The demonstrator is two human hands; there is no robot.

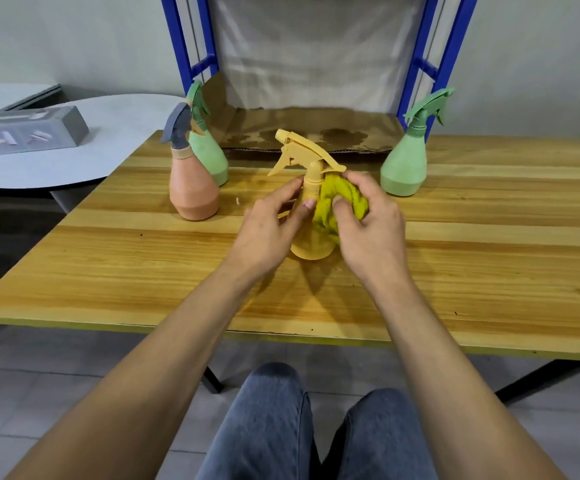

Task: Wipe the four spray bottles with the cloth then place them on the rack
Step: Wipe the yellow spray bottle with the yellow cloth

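A yellow spray bottle (313, 249) stands upright in the middle of the wooden table (143, 265). My left hand (269, 225) grips its neck and body from the left. My right hand (368, 220) presses a bunched yellow-green cloth (337, 199) against the bottle's right side. A pink bottle with a grey trigger head (193, 188) stands at the left, with a green bottle (209, 150) just behind it. Another green bottle (406, 164) stands at the right. The blue-framed rack (451, 57) rises behind the table, its low shelf lined with stained brown cardboard (309, 131).
A round white table (84, 154) stands to the left and carries a grey box (29, 129). My knees in blue jeans (271, 424) are below the table's front edge. A grey wall is behind the rack.
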